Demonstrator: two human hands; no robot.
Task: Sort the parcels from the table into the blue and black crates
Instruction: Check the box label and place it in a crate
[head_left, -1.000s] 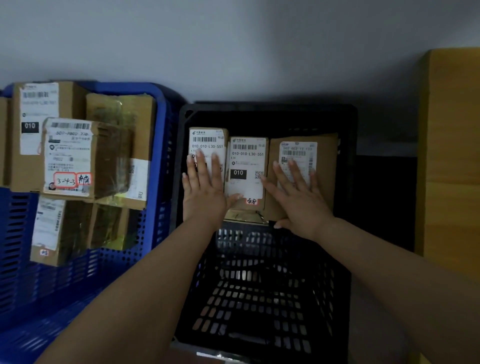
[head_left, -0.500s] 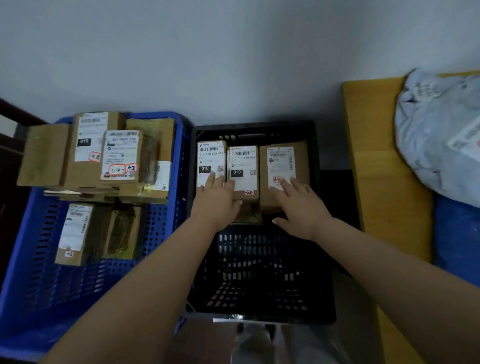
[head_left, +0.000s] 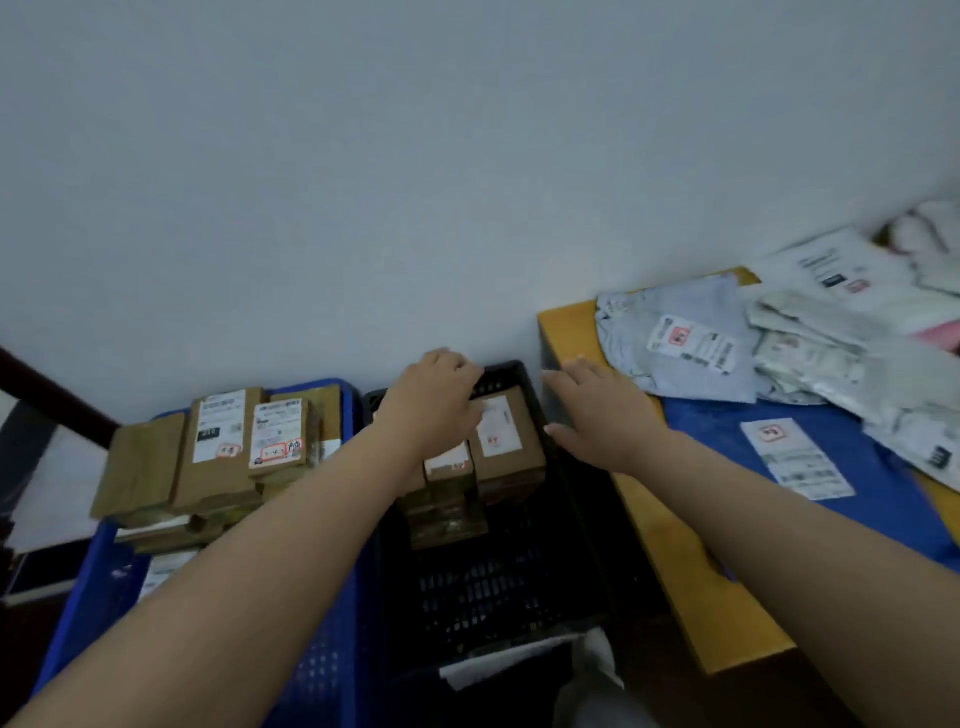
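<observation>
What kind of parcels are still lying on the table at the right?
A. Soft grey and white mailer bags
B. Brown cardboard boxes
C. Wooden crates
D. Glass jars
A: the table holds soft mailer bags; the cardboard boxes sit in the crates.

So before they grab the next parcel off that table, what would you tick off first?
1. Right hand free to pick: ok, open and empty, over the edge between the black crate and the table.
2. Left hand free: cannot tell, it lies over the cardboard boxes in the black crate.
3. Parcels left on the table: ok, soft mailer bags lie there.
4. Room in the black crate: ok, its near half shows bare floor.
5. Room in the blue crate: cannot tell, the brown boxes stack above its rim at the far end.
6. Next label readable: not ok, too blurred.
</observation>
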